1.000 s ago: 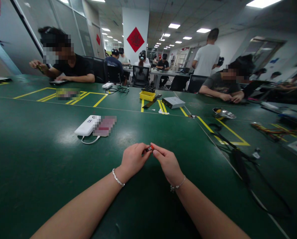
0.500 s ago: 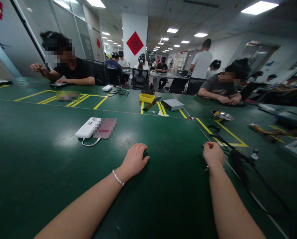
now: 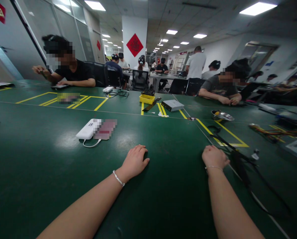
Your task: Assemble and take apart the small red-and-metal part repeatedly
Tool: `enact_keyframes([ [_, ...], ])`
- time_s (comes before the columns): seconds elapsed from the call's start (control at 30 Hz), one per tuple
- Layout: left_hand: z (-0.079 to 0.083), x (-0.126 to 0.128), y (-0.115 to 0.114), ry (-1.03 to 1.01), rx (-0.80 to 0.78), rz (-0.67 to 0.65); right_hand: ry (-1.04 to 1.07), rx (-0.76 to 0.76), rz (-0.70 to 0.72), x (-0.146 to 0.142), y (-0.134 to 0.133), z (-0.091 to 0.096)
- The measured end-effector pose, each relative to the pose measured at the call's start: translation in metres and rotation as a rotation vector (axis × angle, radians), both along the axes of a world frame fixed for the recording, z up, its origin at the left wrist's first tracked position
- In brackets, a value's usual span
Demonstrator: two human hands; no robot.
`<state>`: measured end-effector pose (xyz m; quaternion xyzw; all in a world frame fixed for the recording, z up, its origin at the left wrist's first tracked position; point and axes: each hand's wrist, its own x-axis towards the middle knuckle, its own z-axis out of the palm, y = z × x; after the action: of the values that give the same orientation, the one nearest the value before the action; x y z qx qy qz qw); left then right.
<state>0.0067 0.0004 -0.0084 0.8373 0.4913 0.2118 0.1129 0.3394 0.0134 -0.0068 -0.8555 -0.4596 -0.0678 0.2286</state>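
Palm down on the green table (image 3: 38, 159), my left hand (image 3: 135, 161) has its fingers loosely stretched and nothing under them that I can see. My right hand (image 3: 214, 156) lies further right with the fingers curled under, its back towards me, so whatever is inside is hidden. It sits just beside a tangle of black cables (image 3: 238, 159). The small red and black part from before is not in sight.
A white power bank (image 3: 88, 128) with a cable lies ahead of my left hand. Further back are a yellow tray (image 3: 147, 98), a grey box (image 3: 172, 105) and a metal dish (image 3: 222, 115). Coloured wires (image 3: 275, 131) lie at the right. Several people sit across the table.
Both hands pinched a small red and black part together. My right hand then swung right to the cables and drew back slightly; my left hand settled flat on the table.
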Motion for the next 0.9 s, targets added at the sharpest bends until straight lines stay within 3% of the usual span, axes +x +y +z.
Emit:
enact_keyframes([
  [0.07, 0.000, 0.001, 0.000, -0.005, -0.004, 0.012, -0.060, 0.032, 0.155, -0.028, 0.002, 0.005],
  [0.1, -0.001, 0.001, 0.000, -0.006, -0.003, 0.020, -0.082, 0.024, 0.298, -0.047, 0.002, 0.008],
  [0.17, -0.001, 0.002, 0.001, -0.006, 0.007, 0.030, -0.089, -0.032, 0.580, -0.087, -0.001, 0.011],
  [0.27, -0.003, 0.003, 0.001, -0.007, 0.025, 0.028, -0.084, -0.163, 0.876, -0.141, -0.014, 0.009],
  [0.37, -0.003, 0.003, 0.001, 0.007, 0.029, 0.024, -0.088, -0.287, 1.061, -0.167, -0.025, 0.004],
  [0.43, -0.003, 0.002, 0.001, 0.020, 0.029, 0.021, -0.091, -0.318, 1.100, -0.166, -0.025, 0.003],
  [0.53, -0.001, 0.001, 0.000, 0.027, 0.023, 0.014, -0.133, -0.252, 0.959, -0.136, -0.014, 0.008],
  [0.73, 0.002, 0.000, 0.000, 0.055, -0.001, 0.014, -0.233, -0.131, 0.329, -0.022, 0.004, 0.013],
  [0.8, 0.003, 0.000, 0.000, 0.060, -0.008, 0.017, -0.168, -0.158, 0.232, 0.006, 0.002, 0.009],
  [0.9, 0.003, 0.000, 0.000, 0.067, -0.020, 0.014, -0.047, -0.235, 0.172, 0.023, -0.001, 0.005],
])
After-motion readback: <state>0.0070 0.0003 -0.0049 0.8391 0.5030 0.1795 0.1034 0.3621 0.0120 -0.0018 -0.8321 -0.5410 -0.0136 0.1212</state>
